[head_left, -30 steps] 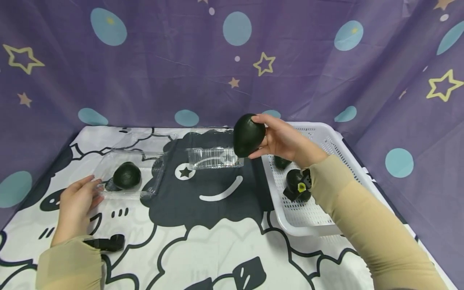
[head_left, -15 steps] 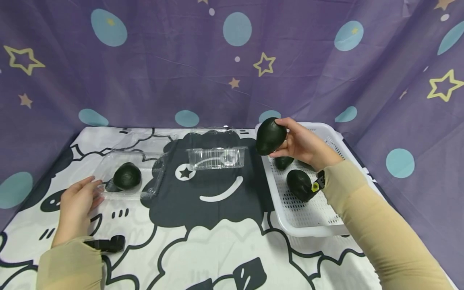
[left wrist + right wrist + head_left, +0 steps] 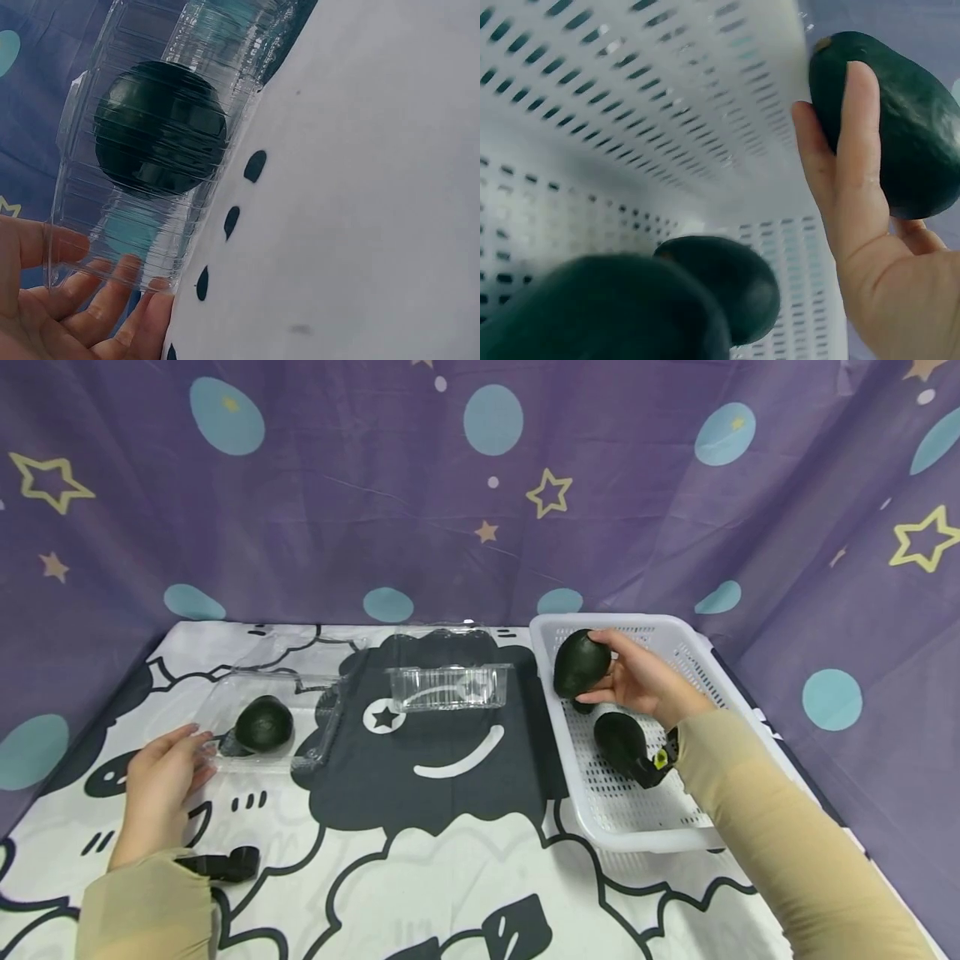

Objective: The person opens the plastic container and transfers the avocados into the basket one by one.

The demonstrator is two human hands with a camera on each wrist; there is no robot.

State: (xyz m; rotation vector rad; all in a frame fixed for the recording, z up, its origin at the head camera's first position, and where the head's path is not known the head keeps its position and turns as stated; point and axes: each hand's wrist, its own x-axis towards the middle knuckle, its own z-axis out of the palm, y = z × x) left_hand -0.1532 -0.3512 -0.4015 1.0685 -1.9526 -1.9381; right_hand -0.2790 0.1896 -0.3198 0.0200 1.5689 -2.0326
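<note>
My right hand (image 3: 637, 681) holds a dark green avocado (image 3: 581, 664) above the far left part of a white perforated basket (image 3: 566, 760). Its thumb and fingers curl round the fruit, which is also large in the right wrist view (image 3: 900, 127). Inside the basket lie another avocado (image 3: 618, 742) and one partly hidden below the held one (image 3: 731, 285). On the left, a clear plastic clamshell box (image 3: 322, 727) with its lid raised has one avocado (image 3: 263, 724) in it. The fingers of my left hand (image 3: 159, 781) touch the box's near left end, looking relaxed.
A second clear plastic box (image 3: 450, 687), lid up, stands at the back middle of the table. The cloth (image 3: 450, 893) has a sheep print. A purple curtain (image 3: 337, 502) hangs behind and at both sides.
My right hand has carried its avocado right and slightly down, from beside the second clear box to over the basket. The left hand and its box have stayed in place.
</note>
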